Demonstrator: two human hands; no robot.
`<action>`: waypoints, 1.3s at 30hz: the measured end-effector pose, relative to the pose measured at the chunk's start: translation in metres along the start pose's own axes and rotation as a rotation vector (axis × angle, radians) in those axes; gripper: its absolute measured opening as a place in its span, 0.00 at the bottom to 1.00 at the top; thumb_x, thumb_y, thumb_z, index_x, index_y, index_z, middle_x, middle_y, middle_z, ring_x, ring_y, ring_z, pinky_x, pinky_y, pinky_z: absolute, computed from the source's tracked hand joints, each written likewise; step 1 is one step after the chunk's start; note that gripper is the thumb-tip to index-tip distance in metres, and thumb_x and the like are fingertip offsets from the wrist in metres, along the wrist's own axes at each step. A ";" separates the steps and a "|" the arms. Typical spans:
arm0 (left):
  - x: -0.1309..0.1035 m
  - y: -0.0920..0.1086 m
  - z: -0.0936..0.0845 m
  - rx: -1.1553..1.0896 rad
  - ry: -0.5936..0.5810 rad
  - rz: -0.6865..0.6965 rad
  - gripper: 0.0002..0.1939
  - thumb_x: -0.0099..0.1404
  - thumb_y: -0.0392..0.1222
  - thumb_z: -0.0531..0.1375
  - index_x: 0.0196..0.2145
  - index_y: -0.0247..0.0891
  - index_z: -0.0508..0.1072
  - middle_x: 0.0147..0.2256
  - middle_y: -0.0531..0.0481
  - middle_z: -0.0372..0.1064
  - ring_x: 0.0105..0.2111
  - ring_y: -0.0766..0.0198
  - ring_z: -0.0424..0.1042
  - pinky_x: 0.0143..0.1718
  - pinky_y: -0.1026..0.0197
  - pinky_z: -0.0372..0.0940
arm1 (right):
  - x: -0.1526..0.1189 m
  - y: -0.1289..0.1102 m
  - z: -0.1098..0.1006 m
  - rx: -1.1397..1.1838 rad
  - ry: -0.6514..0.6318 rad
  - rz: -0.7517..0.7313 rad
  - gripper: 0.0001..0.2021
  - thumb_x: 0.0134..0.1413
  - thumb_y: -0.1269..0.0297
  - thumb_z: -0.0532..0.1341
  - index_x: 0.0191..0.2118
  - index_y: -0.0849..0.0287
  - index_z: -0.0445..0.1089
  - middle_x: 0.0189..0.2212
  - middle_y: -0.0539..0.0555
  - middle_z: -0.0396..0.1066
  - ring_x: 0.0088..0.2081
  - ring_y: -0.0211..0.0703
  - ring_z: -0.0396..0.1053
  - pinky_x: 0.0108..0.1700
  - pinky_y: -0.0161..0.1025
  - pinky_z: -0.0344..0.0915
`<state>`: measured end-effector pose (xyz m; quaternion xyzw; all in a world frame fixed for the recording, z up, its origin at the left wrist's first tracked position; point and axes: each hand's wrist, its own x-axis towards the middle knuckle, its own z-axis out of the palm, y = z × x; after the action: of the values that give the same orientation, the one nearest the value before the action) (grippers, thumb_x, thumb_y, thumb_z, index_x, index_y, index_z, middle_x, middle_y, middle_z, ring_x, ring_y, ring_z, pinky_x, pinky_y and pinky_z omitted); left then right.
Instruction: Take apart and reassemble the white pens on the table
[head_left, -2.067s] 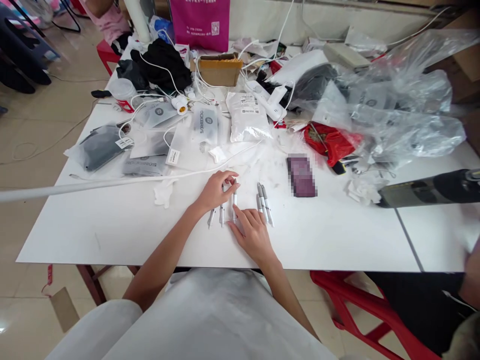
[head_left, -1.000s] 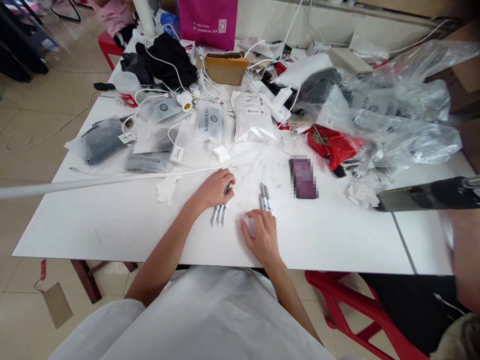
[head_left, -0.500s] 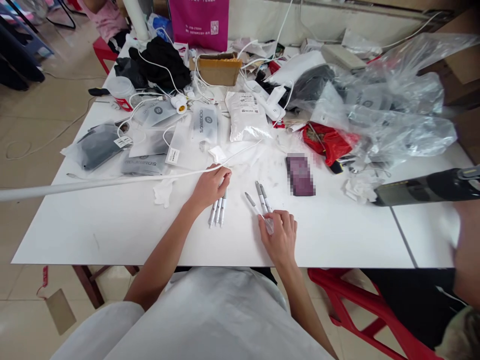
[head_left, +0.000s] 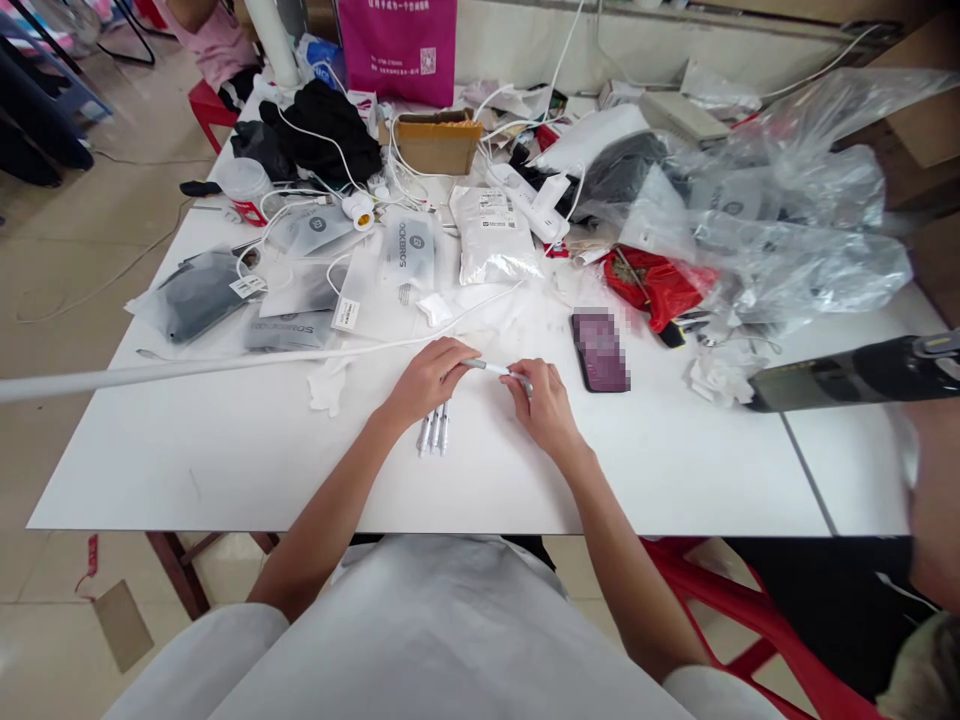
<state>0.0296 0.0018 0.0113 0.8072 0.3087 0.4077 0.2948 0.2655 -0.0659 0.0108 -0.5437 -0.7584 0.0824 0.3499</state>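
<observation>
A white pen with a grey grip [head_left: 491,368] is held level between my two hands, just above the white table [head_left: 225,450]. My left hand [head_left: 429,378] is closed on its grey end, with fingertips pinched together. My right hand [head_left: 547,408] pinches the white end between thumb and fingers. Three more white pens [head_left: 433,430] lie side by side below my left hand, their upper parts covered by it. Whatever lies beneath my right hand is mostly hidden.
A phone [head_left: 600,350] lies right of my right hand. A white cable [head_left: 300,357] crosses behind my left hand. Plastic-wrapped packages [head_left: 409,250] and clear bags [head_left: 795,240] fill the back. A black cylindrical device [head_left: 855,375] and another person's arm [head_left: 934,500] are at right.
My right hand has moved up and left, bringing one pen from the right-hand group. My left hand has shifted slightly and now grips that pen's grey end.
</observation>
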 end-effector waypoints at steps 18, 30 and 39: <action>0.001 -0.017 -0.005 0.231 0.032 -0.023 0.20 0.79 0.58 0.58 0.53 0.41 0.79 0.40 0.45 0.81 0.40 0.55 0.77 0.50 0.51 0.64 | 0.035 0.032 0.014 -0.025 -0.106 -0.250 0.15 0.79 0.60 0.52 0.54 0.55 0.75 0.38 0.58 0.77 0.37 0.49 0.68 0.40 0.47 0.61; 0.003 -0.018 0.000 0.291 0.079 0.031 0.19 0.76 0.54 0.64 0.56 0.41 0.75 0.45 0.45 0.80 0.46 0.55 0.78 0.53 0.52 0.66 | 0.030 0.046 0.019 -0.039 0.029 -0.301 0.13 0.76 0.67 0.57 0.59 0.54 0.71 0.43 0.60 0.78 0.42 0.50 0.73 0.44 0.47 0.68; 0.002 -0.019 0.000 0.332 0.060 0.040 0.17 0.83 0.48 0.56 0.39 0.39 0.78 0.31 0.49 0.78 0.33 0.60 0.76 0.45 0.53 0.66 | 0.028 0.044 0.025 0.012 0.005 -0.287 0.09 0.75 0.70 0.55 0.53 0.54 0.70 0.47 0.60 0.78 0.46 0.50 0.74 0.47 0.47 0.71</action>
<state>0.0259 0.0156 -0.0014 0.8383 0.3645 0.3805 0.1398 0.2795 -0.0178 -0.0178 -0.4278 -0.8269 0.0346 0.3633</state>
